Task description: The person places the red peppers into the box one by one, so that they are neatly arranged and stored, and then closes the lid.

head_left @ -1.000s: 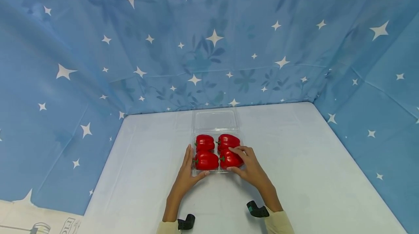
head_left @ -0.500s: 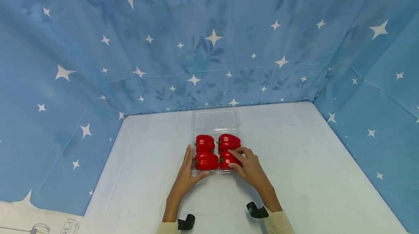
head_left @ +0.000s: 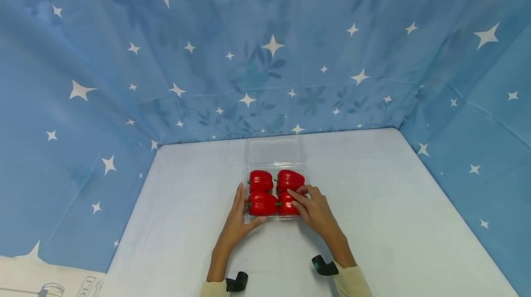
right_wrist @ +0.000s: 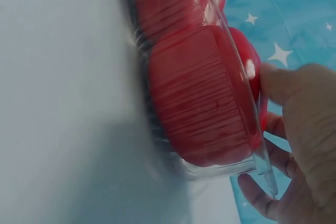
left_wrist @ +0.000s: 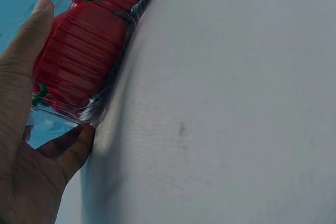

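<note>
A clear plastic clamshell container (head_left: 274, 165) lies on the white table with its lid folded back. Red bell peppers sit in its tray in two rows. The front right bell pepper (head_left: 286, 208) is gripped by my right hand (head_left: 318, 214), thumb and fingers over its right part. In the right wrist view the thumb touches this pepper above the rim, and other fingers reach behind the clear wall. My left hand (head_left: 235, 228) rests against the tray's left front corner, fingers straight along the side and thumb at the front, near the front left bell pepper (head_left: 262, 204).
Behind are a back left bell pepper (head_left: 260, 180) and a back right bell pepper (head_left: 290, 179). A blue star-patterned curtain (head_left: 265, 71) borders the table (head_left: 394, 223) at the back and sides. Each wrist carries a black camera mount (head_left: 237, 282).
My right thumb has shifted slightly up and onto the front right bell pepper, which sits a little further left. The left hand keeps its place. The head view has tilted slightly.
</note>
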`<state>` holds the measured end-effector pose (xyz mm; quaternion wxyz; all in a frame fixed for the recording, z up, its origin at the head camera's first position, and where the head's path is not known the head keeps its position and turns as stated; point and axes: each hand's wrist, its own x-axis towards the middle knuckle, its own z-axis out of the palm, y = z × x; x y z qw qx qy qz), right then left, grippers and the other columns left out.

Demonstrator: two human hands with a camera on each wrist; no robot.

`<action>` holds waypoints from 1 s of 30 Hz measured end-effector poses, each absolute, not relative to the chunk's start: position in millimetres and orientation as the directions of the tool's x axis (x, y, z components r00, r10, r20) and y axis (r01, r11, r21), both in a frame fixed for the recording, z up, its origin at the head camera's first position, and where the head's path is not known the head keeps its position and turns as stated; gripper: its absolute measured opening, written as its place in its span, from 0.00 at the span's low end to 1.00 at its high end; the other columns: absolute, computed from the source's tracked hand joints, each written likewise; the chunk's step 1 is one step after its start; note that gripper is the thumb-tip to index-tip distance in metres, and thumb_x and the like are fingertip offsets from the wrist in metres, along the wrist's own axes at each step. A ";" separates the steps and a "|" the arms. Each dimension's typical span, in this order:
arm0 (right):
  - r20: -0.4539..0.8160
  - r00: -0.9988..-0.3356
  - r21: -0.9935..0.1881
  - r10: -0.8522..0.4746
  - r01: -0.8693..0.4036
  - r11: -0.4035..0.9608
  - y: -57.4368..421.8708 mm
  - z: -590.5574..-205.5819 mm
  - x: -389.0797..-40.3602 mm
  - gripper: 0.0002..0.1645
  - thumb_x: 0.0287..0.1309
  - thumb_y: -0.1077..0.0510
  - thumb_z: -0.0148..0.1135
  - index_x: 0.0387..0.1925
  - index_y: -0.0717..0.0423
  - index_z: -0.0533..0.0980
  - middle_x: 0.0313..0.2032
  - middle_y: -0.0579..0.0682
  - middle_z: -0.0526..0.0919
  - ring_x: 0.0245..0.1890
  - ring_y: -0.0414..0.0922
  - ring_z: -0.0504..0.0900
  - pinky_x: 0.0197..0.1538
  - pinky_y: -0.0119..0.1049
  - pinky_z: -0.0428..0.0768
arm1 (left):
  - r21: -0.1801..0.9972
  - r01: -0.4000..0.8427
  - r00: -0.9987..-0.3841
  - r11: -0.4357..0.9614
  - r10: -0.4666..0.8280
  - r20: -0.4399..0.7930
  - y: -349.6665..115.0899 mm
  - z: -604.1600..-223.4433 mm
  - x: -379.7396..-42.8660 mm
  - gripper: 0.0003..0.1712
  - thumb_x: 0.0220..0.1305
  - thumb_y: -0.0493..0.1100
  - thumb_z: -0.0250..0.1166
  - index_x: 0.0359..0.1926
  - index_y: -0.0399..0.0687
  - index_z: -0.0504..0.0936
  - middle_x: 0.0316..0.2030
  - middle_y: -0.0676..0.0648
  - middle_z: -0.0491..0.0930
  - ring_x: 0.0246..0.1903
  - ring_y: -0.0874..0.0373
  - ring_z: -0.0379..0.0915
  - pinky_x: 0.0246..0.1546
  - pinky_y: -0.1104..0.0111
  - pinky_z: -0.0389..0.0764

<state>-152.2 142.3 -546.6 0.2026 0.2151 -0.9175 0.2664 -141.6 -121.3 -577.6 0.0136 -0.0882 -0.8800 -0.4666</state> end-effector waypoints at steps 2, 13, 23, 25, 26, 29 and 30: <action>0.478 -0.829 -0.422 -0.291 -0.507 0.751 142.6 -548.6 -151.2 0.30 0.52 0.54 0.73 0.58 0.47 0.79 0.49 0.55 0.77 0.49 0.51 0.75 0.41 0.45 0.80 | 0.816 0.169 -0.984 0.553 0.143 0.108 -121.4 -576.6 -141.6 0.65 0.52 0.61 0.73 0.78 0.52 0.41 0.79 0.50 0.38 0.76 0.43 0.44 0.66 0.45 0.66; 0.460 -0.863 -0.575 -0.207 -0.467 0.671 144.1 -552.6 -145.3 0.35 0.52 0.54 0.73 0.63 0.49 0.74 0.58 0.58 0.73 0.60 0.54 0.71 0.53 0.56 0.81 | 0.818 0.177 -0.983 0.547 0.146 0.115 -120.7 -574.9 -142.2 0.64 0.52 0.60 0.73 0.78 0.50 0.43 0.79 0.49 0.39 0.76 0.42 0.44 0.66 0.44 0.66; 0.371 -0.928 -0.800 0.000 -0.320 0.508 152.3 -550.1 -154.5 0.25 0.59 0.59 0.66 0.58 0.59 0.76 0.59 0.62 0.70 0.59 0.57 0.71 0.52 0.58 0.82 | 0.824 0.162 -0.985 0.543 0.141 0.101 -120.6 -575.7 -141.8 0.64 0.52 0.60 0.73 0.78 0.51 0.42 0.78 0.52 0.38 0.76 0.45 0.42 0.67 0.46 0.64; 0.330 -0.944 -0.834 0.029 -0.276 0.478 155.6 -547.9 -158.5 0.23 0.60 0.60 0.65 0.57 0.61 0.76 0.58 0.61 0.70 0.58 0.58 0.73 0.49 0.58 0.83 | 0.826 0.160 -0.985 0.540 0.137 0.101 -120.6 -575.5 -141.7 0.64 0.52 0.59 0.73 0.78 0.52 0.42 0.78 0.52 0.38 0.76 0.45 0.42 0.67 0.45 0.64; 0.311 -0.950 -0.841 0.038 -0.256 0.476 157.4 -546.9 -160.5 0.23 0.61 0.60 0.64 0.57 0.61 0.76 0.58 0.61 0.70 0.57 0.58 0.73 0.49 0.58 0.84 | 0.828 0.157 -0.986 0.539 0.135 0.100 -120.7 -575.3 -141.7 0.64 0.52 0.59 0.73 0.78 0.52 0.42 0.79 0.52 0.38 0.76 0.45 0.42 0.67 0.45 0.64; 0.278 -0.959 -0.850 0.048 -0.222 0.478 163.4 -545.0 -166.4 0.22 0.61 0.61 0.65 0.57 0.59 0.76 0.57 0.60 0.72 0.56 0.59 0.76 0.48 0.57 0.84 | 0.827 0.156 -0.986 0.541 0.130 0.100 -121.1 -575.2 -141.3 0.64 0.52 0.60 0.73 0.78 0.52 0.42 0.78 0.52 0.39 0.76 0.45 0.43 0.67 0.45 0.64; 0.270 -0.962 -0.849 0.047 -0.215 0.482 165.3 -544.3 -168.3 0.22 0.60 0.61 0.65 0.57 0.58 0.76 0.57 0.60 0.73 0.55 0.60 0.76 0.48 0.57 0.84 | 0.827 0.151 -0.987 0.541 0.128 0.097 -121.1 -575.4 -141.2 0.64 0.51 0.60 0.73 0.78 0.53 0.42 0.78 0.52 0.39 0.76 0.46 0.42 0.67 0.45 0.63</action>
